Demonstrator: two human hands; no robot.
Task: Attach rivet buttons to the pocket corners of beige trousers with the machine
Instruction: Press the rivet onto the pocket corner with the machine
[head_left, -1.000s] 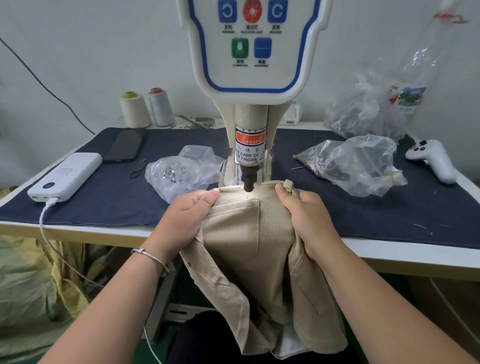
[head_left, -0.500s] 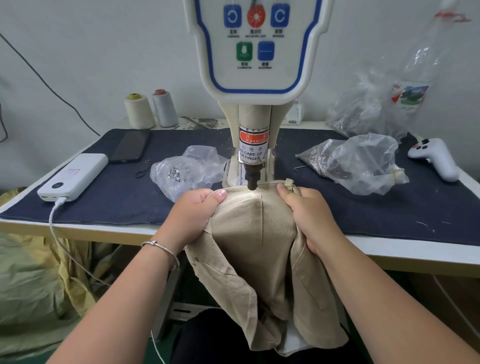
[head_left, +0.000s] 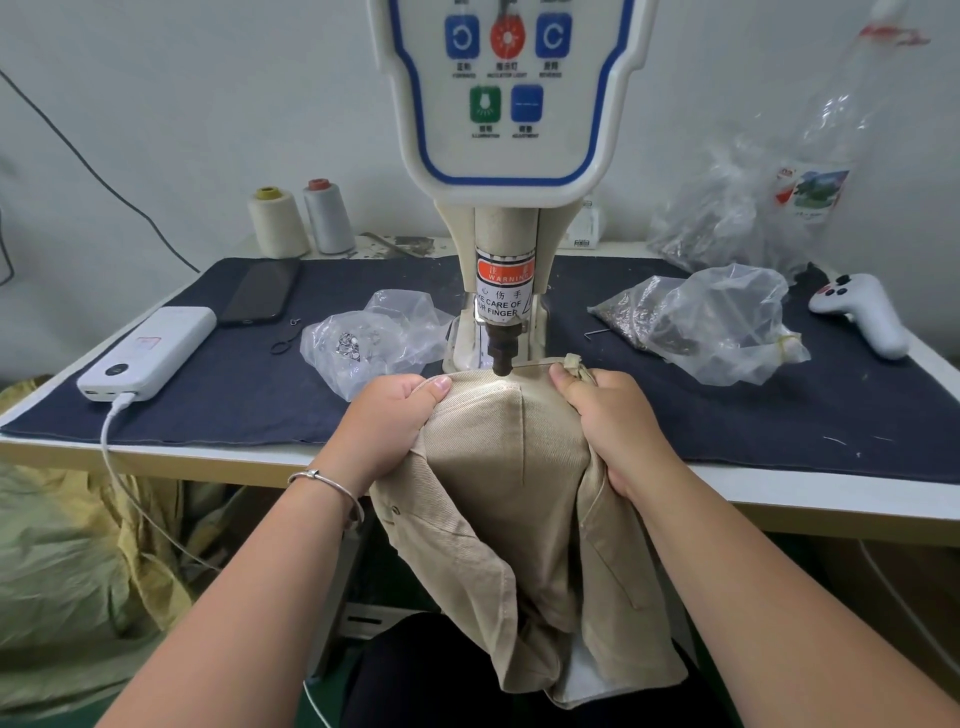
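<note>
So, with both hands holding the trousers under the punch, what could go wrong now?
1. Both thumbs lie close to the punch: the left hand or right hand could be pinched.
2. The beige trousers are bunched, so the rivet may miss the pocket corner.

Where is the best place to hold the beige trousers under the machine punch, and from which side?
Grip the trousers at the folds on both sides of the punch, as the left hand and right hand do, coming from the near edge; this probably keeps fingers clear.
</note>
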